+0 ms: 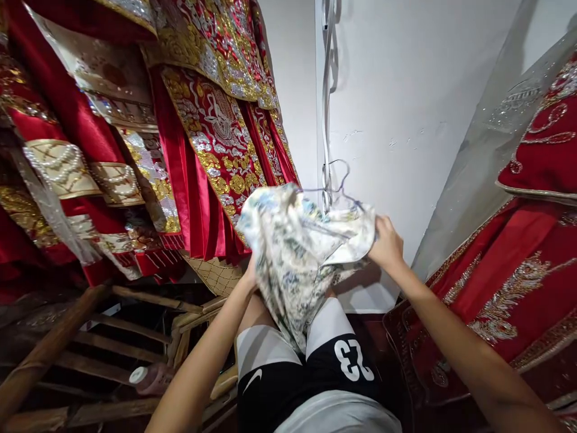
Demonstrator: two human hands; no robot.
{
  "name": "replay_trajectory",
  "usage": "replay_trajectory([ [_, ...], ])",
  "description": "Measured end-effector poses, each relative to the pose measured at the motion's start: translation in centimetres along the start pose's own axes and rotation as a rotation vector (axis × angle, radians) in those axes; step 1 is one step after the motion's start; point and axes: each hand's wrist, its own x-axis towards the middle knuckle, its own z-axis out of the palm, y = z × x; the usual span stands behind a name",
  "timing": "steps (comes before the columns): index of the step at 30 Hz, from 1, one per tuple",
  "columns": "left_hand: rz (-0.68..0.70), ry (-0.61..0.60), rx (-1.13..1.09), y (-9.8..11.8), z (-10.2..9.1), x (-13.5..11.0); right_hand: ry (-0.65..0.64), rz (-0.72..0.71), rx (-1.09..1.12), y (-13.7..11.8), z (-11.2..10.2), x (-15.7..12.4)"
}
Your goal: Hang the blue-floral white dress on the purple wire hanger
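A white shirt with a blue, yellow and grey floral print [293,258] hangs bunched in front of my legs, slightly blurred. A thin purple wire hanger [343,186] sits in its neck area, hook pointing up toward the wall. My right hand [386,242] is closed on the shirt's right edge, fingers partly behind the cloth. My left hand [252,272] is at the shirt's left side, mostly covered by the fabric, so its fingers are hidden.
Red embroidered gowns [220,132] hang along the left. More red beaded garments [541,240], partly under clear plastic, hang at right. A metal rail [327,90] runs up the white wall [396,90]. A bamboo chair [58,343] and a white-capped bottle [151,377] are at lower left.
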Motion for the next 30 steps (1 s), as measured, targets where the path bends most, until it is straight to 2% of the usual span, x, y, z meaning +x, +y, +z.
replay_trajectory([
  [1, -0.054, 0.084, 0.075, 0.4, -1.0, -0.7, 0.007, 0.075, -0.023, 0.7, -0.4, 0.7],
  [4, -0.172, 0.347, 0.919, 0.1, -4.0, -2.3, -0.006, 0.141, -0.048, 0.9, -1.0, 3.3],
  [6, -0.127, 0.444, 1.348, -1.3, -5.9, -3.1, -0.029, 0.083, -0.040, -0.2, -1.0, 4.7],
  [7, -0.076, 0.475, 1.420, -2.1, -6.7, -3.5, -0.038, 0.045, -0.036, -0.8, -0.9, 5.1],
  [11, 0.082, 0.626, 1.269, -4.9, -8.5, -6.6, -0.071, -0.095, 0.008, -2.3, 0.2, 4.0],
  [14, 0.068, 0.759, 1.147, -5.6, -8.8, -9.7, -0.027, -0.120, 0.116, -1.7, 1.8, 0.5],
  [16, 0.016, 0.806, 1.124, -5.9, -8.8, -11.4, 0.024, -0.044, 0.269, -1.4, 3.3, -3.0],
  [19, -0.026, 0.748, 1.126, -6.9, -8.6, -12.9, 0.027, 0.238, 0.655, -2.7, 6.4, -8.7],
  [21, -0.016, 0.684, 1.134, -8.0, -8.5, -13.2, -0.130, 0.410, 0.887, -4.5, 8.5, -11.8],
  [22, -0.009, 0.655, 1.142, -8.5, -8.5, -13.3, -0.181, 0.425, 0.918, -5.5, 9.4, -12.9],
  [24, 0.009, 0.611, 1.157, -9.2, -8.6, -13.4, -0.288, 0.443, 0.983, -7.0, 10.7, -13.9],
  [26, 0.039, 0.578, 1.165, -9.5, -8.7, -13.5, -0.358, 0.451, 1.030, -7.6, 11.1, -13.8],
  [30, 0.000, 0.540, 1.161, -9.2, -9.0, -14.0, -0.403, 0.500, 1.066, -6.6, 10.3, -12.9],
])
